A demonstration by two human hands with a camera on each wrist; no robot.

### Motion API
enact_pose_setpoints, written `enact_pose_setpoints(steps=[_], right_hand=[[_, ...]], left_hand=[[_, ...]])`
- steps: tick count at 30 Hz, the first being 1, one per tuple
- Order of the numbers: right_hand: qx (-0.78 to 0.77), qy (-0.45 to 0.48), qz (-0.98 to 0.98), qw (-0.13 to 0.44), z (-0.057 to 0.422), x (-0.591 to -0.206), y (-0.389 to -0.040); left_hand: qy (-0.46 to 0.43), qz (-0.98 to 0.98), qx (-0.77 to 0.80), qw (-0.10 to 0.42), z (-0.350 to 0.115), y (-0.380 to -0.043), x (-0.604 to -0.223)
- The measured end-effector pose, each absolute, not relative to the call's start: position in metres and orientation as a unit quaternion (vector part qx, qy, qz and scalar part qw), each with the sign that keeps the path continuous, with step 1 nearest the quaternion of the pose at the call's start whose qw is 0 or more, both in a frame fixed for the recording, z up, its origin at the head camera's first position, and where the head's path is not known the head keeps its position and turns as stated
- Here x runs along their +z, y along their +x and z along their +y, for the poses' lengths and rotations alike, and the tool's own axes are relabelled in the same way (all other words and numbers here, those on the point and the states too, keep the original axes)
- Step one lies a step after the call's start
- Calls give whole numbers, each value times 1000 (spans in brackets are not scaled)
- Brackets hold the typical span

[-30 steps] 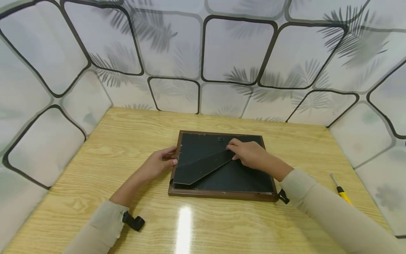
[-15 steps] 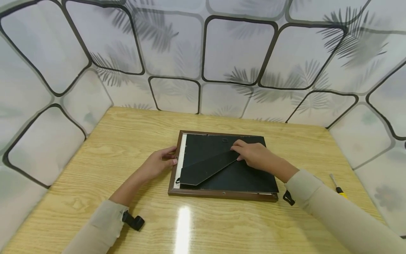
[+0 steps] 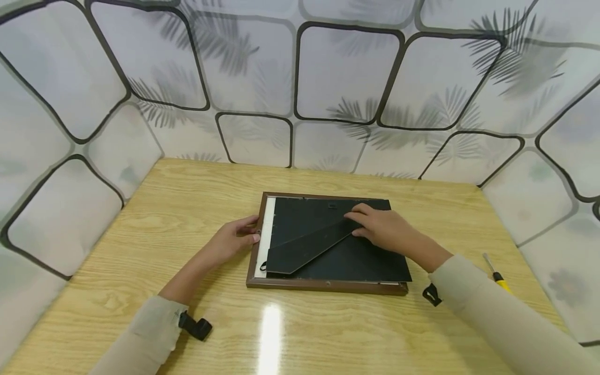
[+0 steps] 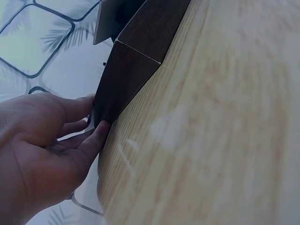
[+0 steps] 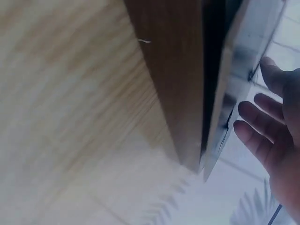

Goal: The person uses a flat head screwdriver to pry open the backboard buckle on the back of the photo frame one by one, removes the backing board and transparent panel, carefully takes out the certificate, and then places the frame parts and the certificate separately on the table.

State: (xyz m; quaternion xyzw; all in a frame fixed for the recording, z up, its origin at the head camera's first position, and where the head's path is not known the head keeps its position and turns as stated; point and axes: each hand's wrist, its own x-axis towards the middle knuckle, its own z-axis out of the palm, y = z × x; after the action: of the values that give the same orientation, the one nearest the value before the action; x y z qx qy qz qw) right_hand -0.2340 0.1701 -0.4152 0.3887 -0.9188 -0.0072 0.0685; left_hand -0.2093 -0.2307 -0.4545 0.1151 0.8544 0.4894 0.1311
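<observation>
A brown picture frame (image 3: pixel 328 286) lies face down on the wooden table, its black backing board (image 3: pixel 347 265) sitting off to the right. A white strip (image 3: pixel 267 229) shows along the frame's left inside edge. At the board's right end, its edge overlaps the frame's rim. A black stand leg (image 3: pixel 304 247) runs slantwise across the board. My left hand (image 3: pixel 232 239) holds the frame's left side, thumb and fingers at the rim; the left wrist view shows fingertips along its outer side. My right hand (image 3: pixel 382 229) rests over the leg's upper end, thumb and fingers spread apart.
A screwdriver (image 3: pixel 497 273) with a yellow and black handle lies on the table at the right, partly behind the right sleeve. Patterned wall panels (image 3: pixel 328 146) border the table (image 3: pixel 197 192) at the back and sides. A small black loop (image 3: pixel 263 266) shows by the leg's lower end.
The backing board and its leg have slid right, uncovering the white strip. My right hand went along, then its pinch on the leg loosened and the fingers spread. My left hand stayed put.
</observation>
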Motion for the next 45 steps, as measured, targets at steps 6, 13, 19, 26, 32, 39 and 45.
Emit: enact_pose_setpoints(steps=[6, 13, 19, 26, 32, 39, 45], right_hand=[[90, 250, -962, 59, 202, -414, -213], [204, 150, -967, 29, 231, -422, -191], [329, 99, -938, -44, 236, -425, -183], [401, 38, -912, -78, 235, -437, -183], [444, 22, -891, -90, 235, -442, -183], [467, 12, -878, -102, 235, -436, -184], [506, 24, -854, -121, 242, -426, -184]], left_hand=[[112, 851, 494, 138, -229, -211, -455], [111, 844, 505, 141, -230, -209, -451], [116, 841, 509, 142, -233, -207, -451], [115, 844, 505, 140, -232, -207, -451], [107, 840, 512, 148, -231, -207, -451], [105, 838, 514, 149, -230, -207, -450], [106, 835, 519, 152, -230, -207, -451]])
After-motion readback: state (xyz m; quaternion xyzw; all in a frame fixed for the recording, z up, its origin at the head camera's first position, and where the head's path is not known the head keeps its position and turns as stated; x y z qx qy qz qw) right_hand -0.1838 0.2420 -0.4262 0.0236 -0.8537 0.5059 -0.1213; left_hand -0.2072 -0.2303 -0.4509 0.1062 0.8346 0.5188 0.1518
